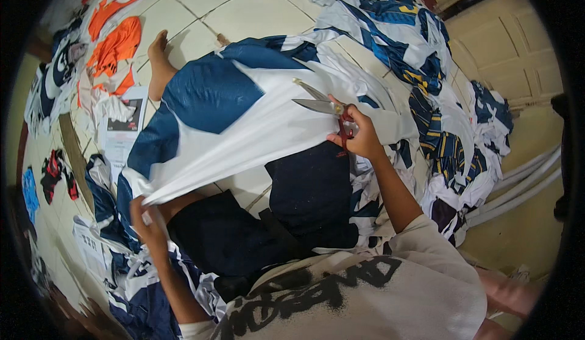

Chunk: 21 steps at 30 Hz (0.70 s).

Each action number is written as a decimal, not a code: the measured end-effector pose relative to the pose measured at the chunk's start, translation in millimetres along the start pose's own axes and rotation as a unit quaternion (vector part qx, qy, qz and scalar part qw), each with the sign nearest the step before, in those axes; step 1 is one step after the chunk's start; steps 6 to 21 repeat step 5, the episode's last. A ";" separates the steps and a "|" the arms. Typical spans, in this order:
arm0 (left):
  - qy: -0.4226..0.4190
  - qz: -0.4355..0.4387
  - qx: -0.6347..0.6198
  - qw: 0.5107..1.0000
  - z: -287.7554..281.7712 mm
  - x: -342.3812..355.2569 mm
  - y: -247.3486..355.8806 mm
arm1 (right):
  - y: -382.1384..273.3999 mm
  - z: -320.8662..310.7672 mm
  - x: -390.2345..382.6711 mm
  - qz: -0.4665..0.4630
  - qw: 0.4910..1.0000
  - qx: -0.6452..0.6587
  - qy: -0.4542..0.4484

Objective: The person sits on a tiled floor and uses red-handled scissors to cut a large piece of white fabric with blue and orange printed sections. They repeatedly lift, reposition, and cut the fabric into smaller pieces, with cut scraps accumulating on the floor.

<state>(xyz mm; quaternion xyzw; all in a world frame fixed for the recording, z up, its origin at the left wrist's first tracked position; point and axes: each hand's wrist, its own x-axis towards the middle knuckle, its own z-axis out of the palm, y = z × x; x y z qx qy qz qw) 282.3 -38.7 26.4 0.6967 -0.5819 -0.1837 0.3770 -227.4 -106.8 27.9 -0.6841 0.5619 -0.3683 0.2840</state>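
A large white fabric piece with blue printed panels is stretched across in front of me, over my lap and the floor. My left hand pinches its near left corner and pulls the edge taut; that hand is slightly blurred. In my right hand is a pair of scissors with red handles. Its blades are spread apart and point left, above the white part of the fabric. Dark shorts cover my legs below the taut edge.
Blue, white and yellow fabric scraps are heaped along the right side. Orange fabric pieces lie at the far left, near printed sheets on the tiled floor. Navy and white cloth is bunched beside my left arm. A bare foot rests past the fabric.
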 end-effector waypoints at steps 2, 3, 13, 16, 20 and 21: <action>0.112 0.028 0.041 0.992 -51.0 -14.3 4.3 | 5.6 3.9 -3.3 0.002 1.000 -0.002 0.016; 0.112 0.079 0.014 0.990 -79.3 -15.7 8.5 | 8.4 5.1 -1.5 0.007 1.000 -0.012 0.026; 0.200 0.137 0.110 0.964 -103.9 -16.1 12.2 | 12.3 9.4 8.0 0.012 0.998 -0.010 0.061; 0.200 0.137 0.110 0.964 -103.9 -16.1 12.2 | 12.3 9.4 8.0 0.012 0.998 -0.010 0.061; 0.200 0.137 0.110 0.964 -103.9 -16.1 12.2 | 12.3 9.4 8.0 0.012 0.998 -0.010 0.061; 0.200 0.137 0.110 0.964 -103.9 -16.1 12.2 | 12.3 9.4 8.0 0.012 0.998 -0.010 0.061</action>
